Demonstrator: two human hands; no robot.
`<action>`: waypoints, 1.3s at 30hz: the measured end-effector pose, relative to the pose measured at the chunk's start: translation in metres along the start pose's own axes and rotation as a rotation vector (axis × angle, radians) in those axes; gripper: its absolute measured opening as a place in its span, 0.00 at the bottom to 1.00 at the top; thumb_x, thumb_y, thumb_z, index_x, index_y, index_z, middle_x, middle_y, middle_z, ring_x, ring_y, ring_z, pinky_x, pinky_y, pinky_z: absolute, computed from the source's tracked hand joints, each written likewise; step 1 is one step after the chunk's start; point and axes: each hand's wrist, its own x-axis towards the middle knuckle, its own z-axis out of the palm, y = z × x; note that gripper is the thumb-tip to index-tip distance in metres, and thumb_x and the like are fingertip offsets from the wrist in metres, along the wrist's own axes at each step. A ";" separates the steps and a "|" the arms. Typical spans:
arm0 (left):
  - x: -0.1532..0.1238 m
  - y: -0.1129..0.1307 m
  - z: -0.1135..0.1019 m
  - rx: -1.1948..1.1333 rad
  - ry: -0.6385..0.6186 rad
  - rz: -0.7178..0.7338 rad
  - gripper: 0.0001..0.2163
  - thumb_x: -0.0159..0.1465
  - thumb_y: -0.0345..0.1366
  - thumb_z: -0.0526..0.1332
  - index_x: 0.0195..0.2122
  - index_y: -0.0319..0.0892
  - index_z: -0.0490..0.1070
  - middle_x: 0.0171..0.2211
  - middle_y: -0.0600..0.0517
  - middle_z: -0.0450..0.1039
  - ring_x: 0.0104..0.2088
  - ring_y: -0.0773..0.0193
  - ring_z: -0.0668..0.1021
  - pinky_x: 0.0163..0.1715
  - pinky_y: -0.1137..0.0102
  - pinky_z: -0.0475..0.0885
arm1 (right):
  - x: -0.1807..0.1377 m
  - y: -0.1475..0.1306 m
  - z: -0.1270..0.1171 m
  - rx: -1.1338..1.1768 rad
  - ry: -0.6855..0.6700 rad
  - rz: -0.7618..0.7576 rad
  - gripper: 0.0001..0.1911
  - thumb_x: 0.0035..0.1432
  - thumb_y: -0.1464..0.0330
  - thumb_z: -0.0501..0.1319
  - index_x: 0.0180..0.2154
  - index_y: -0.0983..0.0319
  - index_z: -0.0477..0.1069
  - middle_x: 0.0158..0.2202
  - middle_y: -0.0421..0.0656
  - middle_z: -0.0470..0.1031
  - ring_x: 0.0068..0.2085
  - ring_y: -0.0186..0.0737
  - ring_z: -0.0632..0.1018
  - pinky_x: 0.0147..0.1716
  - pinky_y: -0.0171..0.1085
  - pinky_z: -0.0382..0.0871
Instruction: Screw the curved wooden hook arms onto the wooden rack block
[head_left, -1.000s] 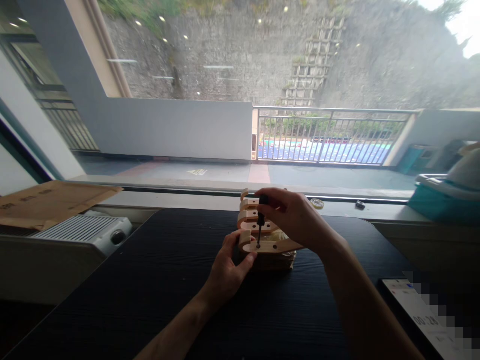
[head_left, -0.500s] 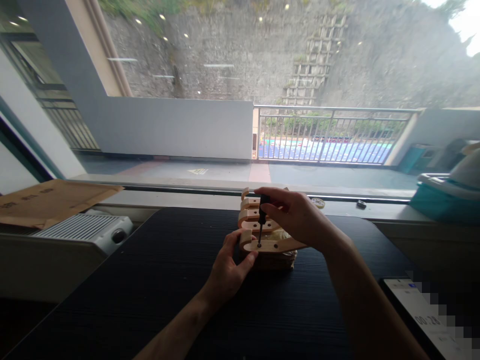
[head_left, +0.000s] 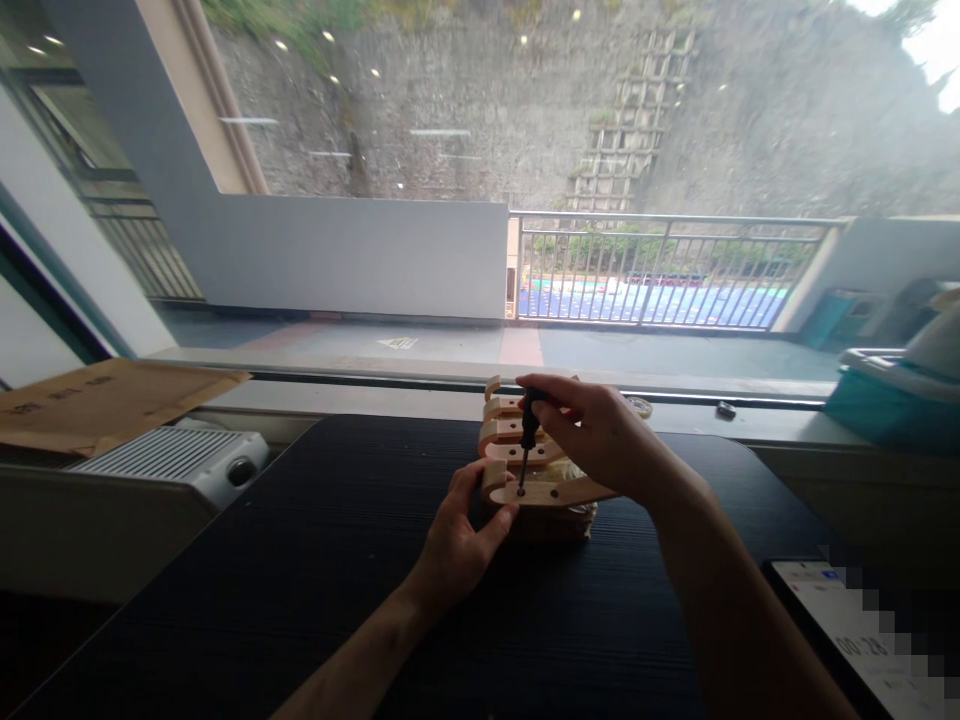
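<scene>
My right hand (head_left: pixel 596 425) is closed round the black handle of a screwdriver (head_left: pixel 529 430), whose shaft points down with its tip at a hole in a pale wooden hook piece (head_left: pixel 536 494). My left hand (head_left: pixel 461 525) grips the curved left end of that piece, thumb in front and fingers behind. A second dark hole (head_left: pixel 554 493) shows to the right of the tip. Beyond it, several similar wooden hooks (head_left: pixel 513 427) with holes stand in a row. Under the front piece is a dark brown block (head_left: pixel 555 522), partly in shadow, with clear wrapping at its right.
A black table (head_left: pixel 300 580) carries the work. A phone (head_left: pixel 832 620) showing a timer lies at right. A roll of tape (head_left: pixel 639 406) and a small dark object (head_left: pixel 725 410) are near the windowsill. A brown envelope (head_left: pixel 112 400) rests over a white radiator (head_left: pixel 180 460); a teal bin (head_left: pixel 877 395) stands right.
The screwdriver handle has tilted slightly to the right with my right hand, its tip still at the same hole. My left hand keeps its grip. The whole view has shifted slightly.
</scene>
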 end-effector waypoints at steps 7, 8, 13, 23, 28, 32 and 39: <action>0.000 0.002 0.000 0.020 -0.012 -0.015 0.17 0.59 0.35 0.62 0.49 0.44 0.66 0.49 0.47 0.71 0.51 0.57 0.73 0.55 0.62 0.64 | 0.000 0.003 -0.001 0.006 0.021 0.000 0.17 0.60 0.67 0.57 0.49 0.60 0.74 0.37 0.43 0.80 0.34 0.37 0.79 0.31 0.34 0.69; 0.000 0.002 0.000 0.022 -0.016 -0.020 0.17 0.59 0.35 0.62 0.49 0.44 0.66 0.49 0.47 0.71 0.51 0.57 0.73 0.55 0.62 0.65 | 0.000 0.003 -0.001 0.011 0.016 0.004 0.16 0.60 0.67 0.57 0.49 0.60 0.74 0.37 0.43 0.80 0.35 0.37 0.79 0.32 0.34 0.69; 0.000 0.002 -0.001 0.031 -0.031 -0.022 0.17 0.59 0.35 0.61 0.50 0.43 0.65 0.49 0.47 0.70 0.52 0.57 0.72 0.55 0.61 0.64 | 0.001 0.002 -0.002 0.060 0.012 0.025 0.14 0.58 0.66 0.59 0.47 0.60 0.75 0.35 0.42 0.80 0.34 0.37 0.79 0.33 0.35 0.71; 0.000 0.001 -0.001 0.050 -0.038 -0.019 0.17 0.60 0.36 0.61 0.50 0.43 0.64 0.50 0.47 0.69 0.52 0.56 0.71 0.55 0.62 0.64 | 0.003 0.004 0.004 0.006 0.046 -0.005 0.15 0.59 0.67 0.59 0.47 0.59 0.75 0.34 0.41 0.79 0.32 0.35 0.78 0.32 0.35 0.70; 0.000 -0.005 0.000 0.045 -0.027 -0.003 0.18 0.59 0.36 0.61 0.51 0.43 0.63 0.51 0.47 0.69 0.53 0.57 0.71 0.55 0.62 0.63 | 0.002 0.003 0.006 0.013 0.003 -0.024 0.18 0.60 0.68 0.56 0.51 0.58 0.73 0.40 0.42 0.79 0.35 0.35 0.78 0.34 0.34 0.70; 0.000 -0.005 0.000 0.033 -0.039 -0.006 0.18 0.60 0.36 0.61 0.51 0.42 0.63 0.51 0.46 0.68 0.53 0.56 0.71 0.55 0.61 0.63 | 0.000 -0.001 0.004 -0.011 -0.018 -0.013 0.19 0.60 0.69 0.55 0.53 0.59 0.71 0.40 0.43 0.80 0.34 0.36 0.79 0.32 0.34 0.69; 0.001 -0.003 -0.001 0.037 -0.044 -0.003 0.18 0.60 0.36 0.61 0.50 0.43 0.63 0.50 0.46 0.69 0.53 0.56 0.71 0.55 0.61 0.63 | -0.001 0.002 -0.001 -0.008 -0.007 0.012 0.17 0.60 0.65 0.58 0.50 0.59 0.73 0.35 0.42 0.80 0.33 0.36 0.78 0.30 0.34 0.68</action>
